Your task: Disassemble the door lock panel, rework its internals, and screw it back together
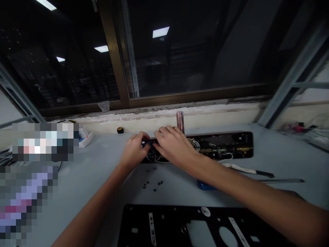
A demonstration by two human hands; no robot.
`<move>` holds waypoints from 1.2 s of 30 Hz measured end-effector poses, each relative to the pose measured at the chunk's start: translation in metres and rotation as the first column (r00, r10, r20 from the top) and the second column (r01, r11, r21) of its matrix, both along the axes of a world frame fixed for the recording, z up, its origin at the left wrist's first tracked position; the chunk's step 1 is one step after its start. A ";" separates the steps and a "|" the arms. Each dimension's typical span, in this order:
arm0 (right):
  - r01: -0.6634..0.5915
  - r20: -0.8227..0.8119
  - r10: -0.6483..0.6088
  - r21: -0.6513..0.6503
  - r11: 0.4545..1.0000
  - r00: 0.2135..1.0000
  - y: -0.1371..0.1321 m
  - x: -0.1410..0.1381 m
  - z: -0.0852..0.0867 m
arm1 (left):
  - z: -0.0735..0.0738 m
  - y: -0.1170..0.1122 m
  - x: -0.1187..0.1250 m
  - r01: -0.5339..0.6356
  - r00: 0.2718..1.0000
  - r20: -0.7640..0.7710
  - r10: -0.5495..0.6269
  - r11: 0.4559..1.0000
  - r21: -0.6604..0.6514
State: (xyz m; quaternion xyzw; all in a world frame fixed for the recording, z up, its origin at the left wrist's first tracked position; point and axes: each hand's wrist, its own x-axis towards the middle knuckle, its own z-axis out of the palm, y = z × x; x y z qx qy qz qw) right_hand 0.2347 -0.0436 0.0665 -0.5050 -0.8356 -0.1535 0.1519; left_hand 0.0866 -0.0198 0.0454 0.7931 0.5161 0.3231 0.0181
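One black plate [172, 223] nearest, flat, with cutouts and white label strips. Several small dark bits [155, 190] loose on the table [84, 178] beyond it. To their right, a blue object [205, 185], partly under the right forearm; a thin rod [285, 180] and a white-and-black tool [239, 167] farther right. Next, a long shallow black case [231, 139], open side up toward the person, long axis left-right. Inside: white wires [196, 145], brass-coloured parts at right, dark parts at left. Left hand [135, 147] at the case's left end, thumb and forefinger narrow; can't tell what they grip. Right hand [172, 144] over the left half, fingers together and bent; grip hidden. Beyond: copper-coloured cylinder [180, 120] upright, round cap [120, 130] farther left, then dark window [205, 61].
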 end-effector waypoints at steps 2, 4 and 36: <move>-0.045 0.124 0.028 0.138 0.989 0.992 -0.013 0.002 -0.006 | 0.000 0.000 0.001 -0.019 0.999 -0.048 0.020 1.000 0.021; -0.037 0.202 0.000 0.180 0.983 0.979 -0.019 0.002 -0.011 | 0.000 0.001 0.001 -0.033 0.995 -0.096 0.037 0.999 0.040; 0.109 -0.007 -0.110 -0.085 0.990 0.994 -0.017 -0.003 0.015 | 0.002 0.002 -0.006 0.088 0.996 -0.034 -0.087 0.995 0.048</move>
